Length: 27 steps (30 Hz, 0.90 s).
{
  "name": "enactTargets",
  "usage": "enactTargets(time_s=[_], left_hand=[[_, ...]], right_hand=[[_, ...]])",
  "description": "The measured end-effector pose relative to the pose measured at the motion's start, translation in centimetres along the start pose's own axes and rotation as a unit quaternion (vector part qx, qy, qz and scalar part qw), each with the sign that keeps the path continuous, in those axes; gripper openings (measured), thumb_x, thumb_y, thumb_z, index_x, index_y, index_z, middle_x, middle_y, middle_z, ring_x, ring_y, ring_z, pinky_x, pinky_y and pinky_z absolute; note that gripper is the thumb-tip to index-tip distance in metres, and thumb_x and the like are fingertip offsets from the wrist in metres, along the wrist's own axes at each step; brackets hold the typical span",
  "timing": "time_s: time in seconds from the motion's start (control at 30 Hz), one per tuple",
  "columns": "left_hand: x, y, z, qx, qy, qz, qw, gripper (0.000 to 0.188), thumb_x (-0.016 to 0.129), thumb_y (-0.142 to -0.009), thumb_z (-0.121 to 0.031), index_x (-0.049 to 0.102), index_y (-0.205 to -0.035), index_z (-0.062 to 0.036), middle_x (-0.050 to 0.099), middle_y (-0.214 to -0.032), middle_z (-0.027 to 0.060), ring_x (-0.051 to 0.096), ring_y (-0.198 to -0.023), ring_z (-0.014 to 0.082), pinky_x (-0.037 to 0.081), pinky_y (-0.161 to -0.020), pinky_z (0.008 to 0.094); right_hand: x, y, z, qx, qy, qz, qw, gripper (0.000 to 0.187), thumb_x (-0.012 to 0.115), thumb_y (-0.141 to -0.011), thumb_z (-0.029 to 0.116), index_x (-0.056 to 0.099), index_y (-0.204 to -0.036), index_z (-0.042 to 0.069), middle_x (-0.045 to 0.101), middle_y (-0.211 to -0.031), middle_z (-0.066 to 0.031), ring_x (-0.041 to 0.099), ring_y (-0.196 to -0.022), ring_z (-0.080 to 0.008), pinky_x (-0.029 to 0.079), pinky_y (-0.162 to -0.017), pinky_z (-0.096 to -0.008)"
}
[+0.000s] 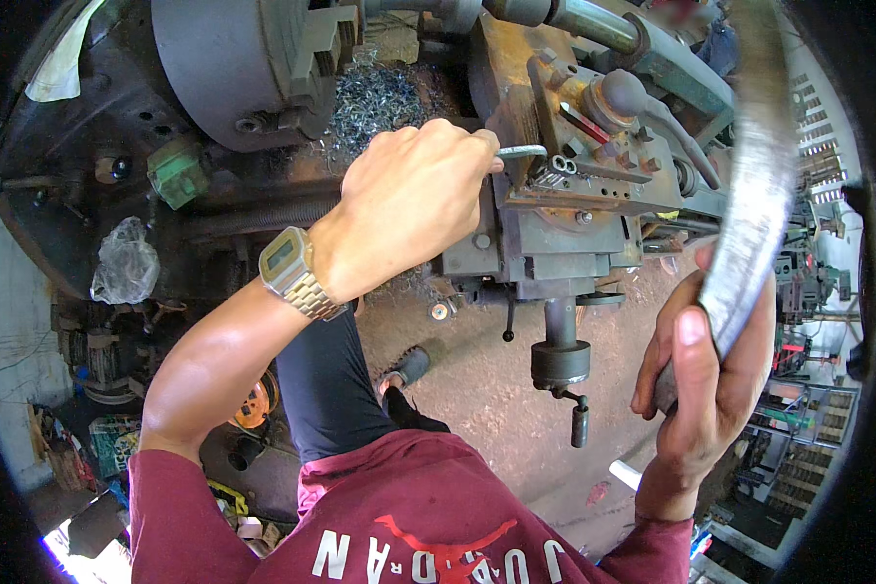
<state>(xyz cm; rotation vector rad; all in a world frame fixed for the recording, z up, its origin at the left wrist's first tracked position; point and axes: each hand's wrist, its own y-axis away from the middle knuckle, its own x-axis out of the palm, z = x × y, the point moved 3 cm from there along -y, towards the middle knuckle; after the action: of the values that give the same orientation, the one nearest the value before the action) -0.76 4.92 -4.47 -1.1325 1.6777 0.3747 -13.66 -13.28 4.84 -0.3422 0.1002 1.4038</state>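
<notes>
Observed: my hands are well apart, each closed on metal. My left hand (414, 200), a watch (284, 255) on its wrist, is clamped on a thin rod (523, 152) that protrudes past the fingers toward the tool post (603, 141) — whether its tip makes contact, I cannot tell. My right hand (725, 380) grips the lower end of a curved metal band (761, 175), right of the tool post. Shavings (375, 97) lie beside the chuck (229, 68) — beyond my left hand.
</notes>
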Motion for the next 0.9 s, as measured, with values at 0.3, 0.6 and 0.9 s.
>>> enactTargets(time_s=[0.3, 0.6, 0.9], left_hand=[[0.3, 0.2, 0.3, -0.004, 0.033, -0.007, 0.999, 0.018, 0.055, -0.090, -0.008, 0.070, -0.098, -0.0010, 0.072, -0.090, 0.0225, 0.069, -0.086, 0.0412, 0.056, -0.078, 0.0512], [0.3, 0.2, -0.2, -0.031, 0.005, 0.021, 0.999, 0.017, 0.055, -0.089, -0.007, 0.069, -0.097, -0.0006, 0.071, -0.089, 0.0231, 0.069, -0.088, 0.0415, 0.056, -0.077, 0.0517], [0.8, 0.5, 0.0, -0.028, 0.025, -0.003, 0.999, 0.018, 0.053, -0.091, -0.006, 0.069, -0.099, -0.0003, 0.071, -0.088, 0.0238, 0.068, -0.087, 0.0429, 0.055, -0.077, 0.0520]], right_hand=[[-3.2, -0.3, -1.2, 0.076, 0.107, 0.003, 0.991, 0.027, 0.060, -0.101, 0.013, 0.051, -0.123, -0.001, 0.052, -0.072, 0.0000, 0.043, -0.045, -0.0059, 0.034, -0.037, -0.0207], [-0.4, -0.1, -3.9, -0.026, 0.436, 0.167, 0.884, 0.037, 0.067, -0.096, 0.022, 0.053, -0.120, -0.003, 0.064, -0.084, -0.0108, 0.060, -0.067, -0.0193, 0.046, -0.061, -0.0391], [0.9, -1.6, -1.0, -0.109, 0.303, 0.048, 0.946, 0.035, 0.061, -0.099, 0.025, 0.050, -0.120, -0.001, 0.060, -0.079, -0.0085, 0.055, -0.056, -0.0173, 0.044, -0.051, -0.0351]])
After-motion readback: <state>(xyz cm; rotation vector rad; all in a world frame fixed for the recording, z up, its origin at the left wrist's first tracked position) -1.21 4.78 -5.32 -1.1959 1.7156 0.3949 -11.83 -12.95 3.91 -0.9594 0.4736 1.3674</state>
